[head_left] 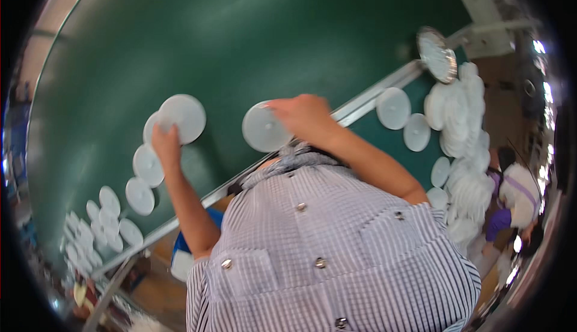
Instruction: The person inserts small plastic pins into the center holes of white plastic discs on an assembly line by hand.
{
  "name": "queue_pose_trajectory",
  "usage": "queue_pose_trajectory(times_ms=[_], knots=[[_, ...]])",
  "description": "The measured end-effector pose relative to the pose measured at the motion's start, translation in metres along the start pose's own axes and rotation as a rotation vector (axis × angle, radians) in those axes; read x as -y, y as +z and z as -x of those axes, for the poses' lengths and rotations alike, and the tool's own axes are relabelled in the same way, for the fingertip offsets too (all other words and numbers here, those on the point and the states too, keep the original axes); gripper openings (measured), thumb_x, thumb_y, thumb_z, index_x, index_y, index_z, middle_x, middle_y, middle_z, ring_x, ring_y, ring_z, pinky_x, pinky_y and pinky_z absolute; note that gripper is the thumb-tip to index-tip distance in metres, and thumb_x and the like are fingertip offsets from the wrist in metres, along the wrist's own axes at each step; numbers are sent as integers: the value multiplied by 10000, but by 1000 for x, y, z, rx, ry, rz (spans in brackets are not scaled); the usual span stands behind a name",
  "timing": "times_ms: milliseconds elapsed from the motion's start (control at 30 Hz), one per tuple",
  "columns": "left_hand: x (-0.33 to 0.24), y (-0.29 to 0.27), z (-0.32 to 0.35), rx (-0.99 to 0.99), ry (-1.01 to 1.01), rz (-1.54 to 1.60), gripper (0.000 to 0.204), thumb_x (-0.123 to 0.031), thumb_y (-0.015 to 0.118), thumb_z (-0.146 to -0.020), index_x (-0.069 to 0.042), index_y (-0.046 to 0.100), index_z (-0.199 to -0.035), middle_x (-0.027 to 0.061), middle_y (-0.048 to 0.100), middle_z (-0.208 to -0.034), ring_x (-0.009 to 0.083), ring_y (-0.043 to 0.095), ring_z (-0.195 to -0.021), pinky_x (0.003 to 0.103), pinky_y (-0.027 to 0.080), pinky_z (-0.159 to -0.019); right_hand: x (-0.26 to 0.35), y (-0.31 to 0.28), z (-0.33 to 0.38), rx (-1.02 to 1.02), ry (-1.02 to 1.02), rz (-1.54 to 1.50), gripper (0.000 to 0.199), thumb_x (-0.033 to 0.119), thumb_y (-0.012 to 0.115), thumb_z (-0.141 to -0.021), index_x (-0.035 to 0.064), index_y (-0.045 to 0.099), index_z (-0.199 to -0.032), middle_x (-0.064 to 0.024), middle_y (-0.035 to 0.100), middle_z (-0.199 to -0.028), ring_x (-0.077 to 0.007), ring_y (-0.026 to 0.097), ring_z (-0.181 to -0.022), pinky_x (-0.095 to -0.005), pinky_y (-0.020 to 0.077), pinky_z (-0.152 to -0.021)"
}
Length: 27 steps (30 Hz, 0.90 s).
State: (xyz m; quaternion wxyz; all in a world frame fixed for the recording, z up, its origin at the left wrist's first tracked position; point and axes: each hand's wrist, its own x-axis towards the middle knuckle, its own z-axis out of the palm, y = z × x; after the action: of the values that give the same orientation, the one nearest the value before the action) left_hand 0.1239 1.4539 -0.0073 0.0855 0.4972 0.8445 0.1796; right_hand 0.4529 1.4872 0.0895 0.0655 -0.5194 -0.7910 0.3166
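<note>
My left hand (166, 142) pinches the near edge of a round white plastic disc (185, 117), which partly covers another white disc behind it. To the right, my right hand (306, 115) is closed, slightly blurred, with its fingertips at the upper edge of a second white disc (262, 129) that has a small nub at its centre. That disc lies near the metal edge in front of me. Beside my left forearm, a row of overlapping white discs (148, 165) runs toward the lower left. The undersides of both hands are hidden.
The broad green surface (240, 37) has a metal rail (378, 94) along my side. Many discs pile up at the far left (84, 242) and in stacks (460, 115) at the right. A shiny-rimmed round piece (437, 54) stands near the rail. Another person (517, 194) is at the right.
</note>
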Motion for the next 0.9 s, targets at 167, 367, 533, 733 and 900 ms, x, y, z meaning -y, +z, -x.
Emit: queue_pose_trajectory(times_ms=[167,367,533,733,900], knots=[[-81,-35,50,-282,119,-36,415,-141,632,-727,-8,515,-1103,136,549,-945,245,506,-817,346,409,-753,-18,4,29,25,100,-32,210,232,518,-809,176,636,-974,-85,643,-778,-289,608,-683,-379,485,-622],[-112,11,100,382,-9,552,428,-118,660,-722,-17,507,-1109,93,569,-898,139,545,-628,268,449,-589,-11,21,27,122,66,-27,196,223,533,-810,171,644,-964,-94,643,-779,-281,607,-671,-363,483,-620],[-101,30,119,227,150,502,440,-83,677,-671,-6,521,-1075,159,565,-938,275,563,-799,355,468,-703,-4,42,26,124,-115,120,237,221,496,-802,191,619,-1002,-132,611,-704,-314,604,-678,-427,474,-583],[-89,45,125,253,53,563,276,-20,610,-642,4,572,-915,196,535,-889,360,531,-845,416,445,-754,5,46,31,122,-12,-112,231,128,534,-790,106,622,-1002,-188,611,-798,-330,605,-728,-380,464,-640],[-93,25,132,229,-84,608,263,-11,599,-657,10,553,-915,193,503,-882,366,514,-848,419,436,-748,9,47,31,135,-70,-96,226,124,542,-799,96,625,-1008,-173,625,-850,-318,615,-754,-345,470,-669]])
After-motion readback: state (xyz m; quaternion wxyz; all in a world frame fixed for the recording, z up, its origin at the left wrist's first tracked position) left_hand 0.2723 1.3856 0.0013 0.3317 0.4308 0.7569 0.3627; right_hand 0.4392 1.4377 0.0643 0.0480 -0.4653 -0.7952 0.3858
